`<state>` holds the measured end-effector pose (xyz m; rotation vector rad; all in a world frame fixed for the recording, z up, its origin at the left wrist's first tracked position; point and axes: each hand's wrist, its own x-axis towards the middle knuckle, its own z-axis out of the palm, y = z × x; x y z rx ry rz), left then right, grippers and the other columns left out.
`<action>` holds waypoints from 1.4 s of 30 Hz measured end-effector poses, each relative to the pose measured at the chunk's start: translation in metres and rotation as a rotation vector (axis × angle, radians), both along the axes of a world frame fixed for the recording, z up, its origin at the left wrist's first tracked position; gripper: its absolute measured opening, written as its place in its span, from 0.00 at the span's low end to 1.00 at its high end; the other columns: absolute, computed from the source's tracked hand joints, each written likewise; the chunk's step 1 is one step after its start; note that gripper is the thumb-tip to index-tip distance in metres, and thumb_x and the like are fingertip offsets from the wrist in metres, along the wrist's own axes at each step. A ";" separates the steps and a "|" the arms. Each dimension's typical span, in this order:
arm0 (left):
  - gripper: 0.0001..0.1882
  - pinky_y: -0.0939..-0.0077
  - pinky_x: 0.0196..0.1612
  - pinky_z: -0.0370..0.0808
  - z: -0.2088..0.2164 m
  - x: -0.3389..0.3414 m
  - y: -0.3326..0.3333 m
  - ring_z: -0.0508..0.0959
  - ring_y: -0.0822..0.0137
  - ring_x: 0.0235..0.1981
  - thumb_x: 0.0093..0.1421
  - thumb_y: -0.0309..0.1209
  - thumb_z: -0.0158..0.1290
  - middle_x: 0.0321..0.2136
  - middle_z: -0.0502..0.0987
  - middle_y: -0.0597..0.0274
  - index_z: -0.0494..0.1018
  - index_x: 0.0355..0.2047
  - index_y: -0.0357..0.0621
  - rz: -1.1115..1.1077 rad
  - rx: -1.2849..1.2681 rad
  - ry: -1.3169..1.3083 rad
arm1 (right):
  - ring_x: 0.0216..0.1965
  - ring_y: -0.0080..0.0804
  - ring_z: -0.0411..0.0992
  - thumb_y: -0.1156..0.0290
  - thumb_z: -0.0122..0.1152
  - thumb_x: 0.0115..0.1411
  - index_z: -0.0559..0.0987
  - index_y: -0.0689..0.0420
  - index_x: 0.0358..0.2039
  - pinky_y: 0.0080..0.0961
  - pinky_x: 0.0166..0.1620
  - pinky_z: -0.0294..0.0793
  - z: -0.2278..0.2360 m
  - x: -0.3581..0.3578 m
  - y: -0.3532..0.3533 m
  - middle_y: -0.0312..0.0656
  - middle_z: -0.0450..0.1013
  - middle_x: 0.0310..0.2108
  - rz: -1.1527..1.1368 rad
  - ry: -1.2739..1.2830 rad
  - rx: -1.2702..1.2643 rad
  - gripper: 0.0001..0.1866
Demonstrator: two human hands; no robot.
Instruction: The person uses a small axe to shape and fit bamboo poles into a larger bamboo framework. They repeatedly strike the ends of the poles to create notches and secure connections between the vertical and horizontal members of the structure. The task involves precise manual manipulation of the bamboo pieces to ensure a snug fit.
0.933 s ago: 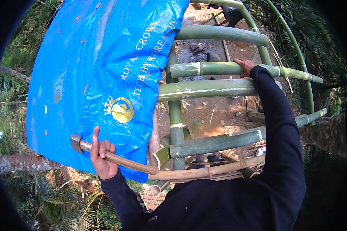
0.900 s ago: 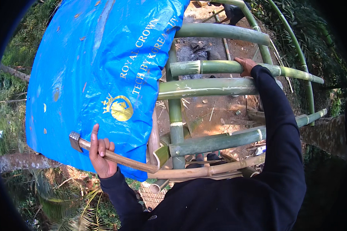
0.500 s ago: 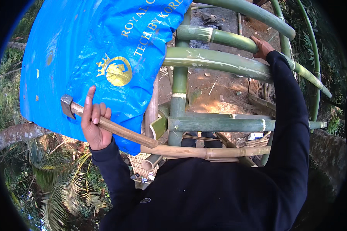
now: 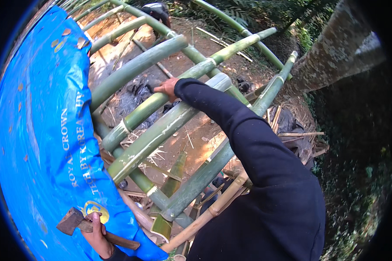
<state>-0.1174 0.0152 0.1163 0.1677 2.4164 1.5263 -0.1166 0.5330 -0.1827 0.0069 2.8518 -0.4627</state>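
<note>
In my left hand (image 4: 98, 239) is a hammer (image 4: 123, 242) with a blocky metal head and a wooden handle, held over the edge of a blue tarp (image 4: 39, 139). One finger points upward beside the handle. My right hand (image 4: 167, 88) reaches forward and grips a green bamboo pole (image 4: 146, 109), its arm crossing over a thicker bamboo pole (image 4: 161, 137) nearer to me. The far side of the right hand's grip is hidden.
More bamboo poles (image 4: 133, 71) form a frame ahead, their left ends under the tarp. Below lies brown ground (image 4: 204, 52) with scraps. Another person (image 4: 157, 12) bends at the far side. A tree trunk (image 4: 331, 52) leans at the right; a pale bamboo pole (image 4: 209, 213) lies close to my body.
My view has swung right and forward, bringing the far poles, the tree trunk and another person into sight. The left hand with the hammer now appears lower left; the right hand still holds its pole.
</note>
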 end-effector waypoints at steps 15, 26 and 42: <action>0.21 0.53 0.44 0.77 -0.110 -0.102 0.261 0.80 0.41 0.40 0.50 0.43 0.67 0.35 0.81 0.39 0.81 0.34 0.35 -0.582 -0.972 0.571 | 0.56 0.52 0.69 0.62 0.80 0.35 0.65 0.39 0.61 0.64 0.59 0.59 -0.002 0.004 -0.012 0.48 0.71 0.51 -0.254 -0.046 0.056 0.50; 0.36 0.57 0.49 0.76 -0.165 -0.131 0.300 0.81 0.46 0.45 0.41 0.52 0.73 0.40 0.81 0.40 0.79 0.38 0.30 -0.768 -1.246 0.343 | 0.60 0.56 0.65 0.49 0.81 0.36 0.61 0.41 0.66 0.70 0.64 0.49 -0.007 0.023 0.005 0.50 0.68 0.56 -0.165 -0.010 0.036 0.57; 0.42 0.58 0.48 0.77 -0.166 -0.148 0.296 0.82 0.46 0.43 0.33 0.54 0.75 0.39 0.80 0.37 0.78 0.35 0.25 -0.842 -1.326 0.207 | 0.23 0.33 0.77 0.38 0.63 0.55 0.78 0.71 0.43 0.26 0.26 0.80 -0.076 0.199 0.203 0.51 0.77 0.33 -1.613 0.278 -0.840 0.40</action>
